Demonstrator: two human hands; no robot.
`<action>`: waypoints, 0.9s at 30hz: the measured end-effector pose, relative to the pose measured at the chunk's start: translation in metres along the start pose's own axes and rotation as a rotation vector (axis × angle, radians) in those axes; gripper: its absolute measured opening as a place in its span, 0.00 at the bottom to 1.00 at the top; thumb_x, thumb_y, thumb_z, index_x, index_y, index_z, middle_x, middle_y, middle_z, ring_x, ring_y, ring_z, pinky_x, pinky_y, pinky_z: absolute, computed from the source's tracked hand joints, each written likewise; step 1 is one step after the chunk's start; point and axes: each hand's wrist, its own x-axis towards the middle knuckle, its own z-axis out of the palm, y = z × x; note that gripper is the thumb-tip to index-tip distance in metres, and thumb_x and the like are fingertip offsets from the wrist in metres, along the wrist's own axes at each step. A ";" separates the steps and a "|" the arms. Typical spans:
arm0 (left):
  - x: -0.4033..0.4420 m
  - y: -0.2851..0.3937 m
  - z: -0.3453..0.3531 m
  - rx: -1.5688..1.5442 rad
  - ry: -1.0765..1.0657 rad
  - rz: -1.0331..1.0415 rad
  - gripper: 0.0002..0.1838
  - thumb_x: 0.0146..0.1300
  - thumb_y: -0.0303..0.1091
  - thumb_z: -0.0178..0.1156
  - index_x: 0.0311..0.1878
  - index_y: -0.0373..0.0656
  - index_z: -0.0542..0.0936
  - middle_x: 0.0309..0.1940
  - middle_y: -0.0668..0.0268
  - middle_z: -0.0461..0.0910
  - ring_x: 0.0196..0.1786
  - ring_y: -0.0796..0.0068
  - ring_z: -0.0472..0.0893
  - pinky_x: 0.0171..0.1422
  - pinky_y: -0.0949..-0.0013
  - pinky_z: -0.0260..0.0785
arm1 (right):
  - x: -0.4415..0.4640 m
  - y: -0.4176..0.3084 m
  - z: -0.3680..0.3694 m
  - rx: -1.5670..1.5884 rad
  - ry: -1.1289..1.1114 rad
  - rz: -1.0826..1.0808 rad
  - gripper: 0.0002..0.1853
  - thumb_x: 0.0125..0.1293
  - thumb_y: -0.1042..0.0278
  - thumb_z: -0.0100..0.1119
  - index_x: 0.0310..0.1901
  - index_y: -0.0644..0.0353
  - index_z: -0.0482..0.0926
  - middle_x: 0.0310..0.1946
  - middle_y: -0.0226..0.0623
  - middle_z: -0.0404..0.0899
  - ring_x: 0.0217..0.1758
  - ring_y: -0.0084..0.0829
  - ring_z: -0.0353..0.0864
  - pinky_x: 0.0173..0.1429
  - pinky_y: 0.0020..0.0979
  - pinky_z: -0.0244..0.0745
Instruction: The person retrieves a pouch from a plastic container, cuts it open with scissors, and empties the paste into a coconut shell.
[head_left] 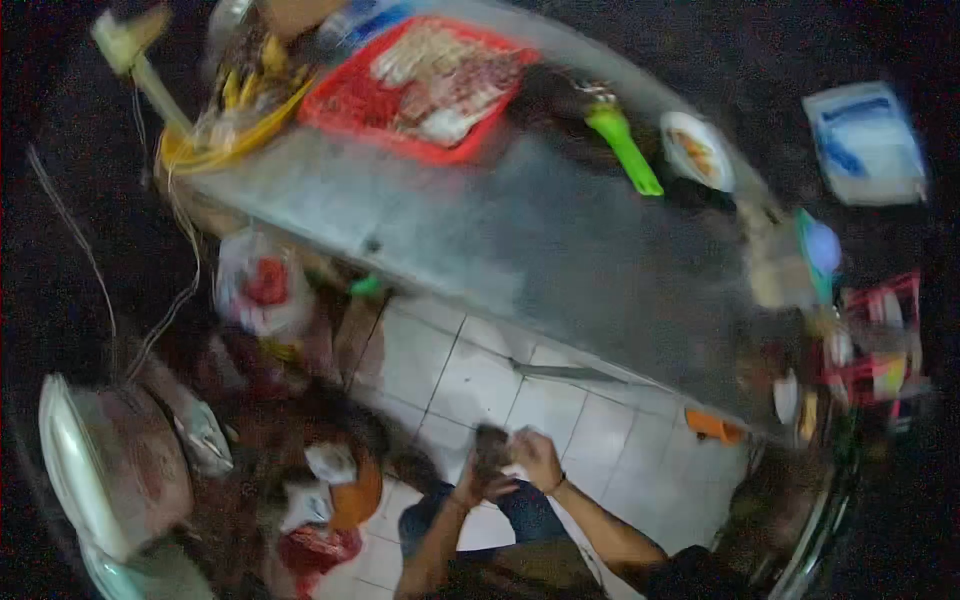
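My left hand (pixel 485 480) is low in the middle of the head view, above the tiled floor. Its fingers are closed around a small dark object (pixel 492 443), too blurred to name. Close beside it on the right is my right hand (pixel 538 458), with its fingers curled in toward the dark object. Whatever lies between the right fingers is too smeared to make out. Both hands are in front of my lap, short of the grey table (pixel 560 250).
On the table stand a red tray (pixel 465 150) of pale and reddish food, a yellow basket (pixel 240 150), a bright green handled thing (pixel 625 150) and a white dish (pixel 697 150). Plastic bags (pixel 262 285) hang at left. A large pale tub (pixel 65 470) stands lower left.
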 end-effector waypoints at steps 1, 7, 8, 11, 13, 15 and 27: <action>-0.026 -0.012 0.019 -0.505 -0.005 -0.140 0.35 0.64 0.63 0.42 0.61 0.41 0.67 0.52 0.59 0.73 0.52 0.63 0.74 0.54 0.58 0.72 | -0.029 -0.031 0.003 0.005 -0.045 -0.017 0.05 0.66 0.71 0.51 0.36 0.63 0.73 0.27 0.30 0.74 0.32 0.20 0.74 0.32 0.24 0.70; -0.153 0.025 0.106 0.285 0.235 -0.002 0.30 0.70 0.50 0.40 0.65 0.36 0.62 0.57 0.60 0.70 0.56 0.69 0.72 0.60 0.66 0.68 | -0.171 -0.139 -0.017 0.333 -0.339 0.073 0.11 0.66 0.64 0.54 0.43 0.62 0.75 0.33 0.31 0.76 0.33 0.19 0.75 0.35 0.26 0.73; -0.141 0.016 0.073 0.429 0.173 0.078 0.29 0.71 0.51 0.37 0.63 0.36 0.64 0.57 0.60 0.70 0.56 0.68 0.72 0.61 0.65 0.67 | -0.187 -0.129 -0.027 0.611 -0.345 0.012 0.11 0.66 0.65 0.54 0.45 0.63 0.75 0.35 0.32 0.76 0.34 0.19 0.75 0.37 0.26 0.74; -0.150 0.032 0.125 0.368 0.146 0.033 0.35 0.64 0.58 0.50 0.64 0.39 0.63 0.55 0.55 0.69 0.50 0.65 0.75 0.46 0.64 0.74 | -0.219 -0.151 -0.084 -0.121 0.030 -0.016 0.11 0.67 0.67 0.53 0.47 0.63 0.73 0.36 0.34 0.74 0.41 0.23 0.75 0.48 0.26 0.73; -0.100 0.028 0.134 0.753 0.171 0.088 0.33 0.64 0.55 0.52 0.62 0.37 0.64 0.46 0.57 0.73 0.42 0.68 0.77 0.42 0.69 0.72 | -0.239 -0.164 -0.118 -0.222 0.135 -0.116 0.17 0.68 0.59 0.51 0.50 0.63 0.70 0.37 0.36 0.74 0.42 0.27 0.75 0.48 0.28 0.72; -0.116 0.008 0.265 0.851 0.104 0.524 0.24 0.65 0.50 0.52 0.50 0.36 0.69 0.32 0.56 0.75 0.31 0.68 0.74 0.33 0.65 0.66 | -0.260 -0.184 -0.135 0.241 0.075 0.118 0.27 0.66 0.44 0.47 0.56 0.58 0.65 0.44 0.46 0.76 0.46 0.31 0.77 0.46 0.31 0.72; -0.150 -0.168 0.553 1.491 -0.320 0.609 0.25 0.66 0.49 0.49 0.45 0.30 0.74 0.32 0.48 0.78 0.39 0.53 0.79 0.42 0.63 0.69 | -0.449 -0.168 -0.329 0.561 0.583 -0.067 0.21 0.62 0.60 0.60 0.49 0.66 0.70 0.26 0.35 0.78 0.17 0.24 0.76 0.19 0.26 0.73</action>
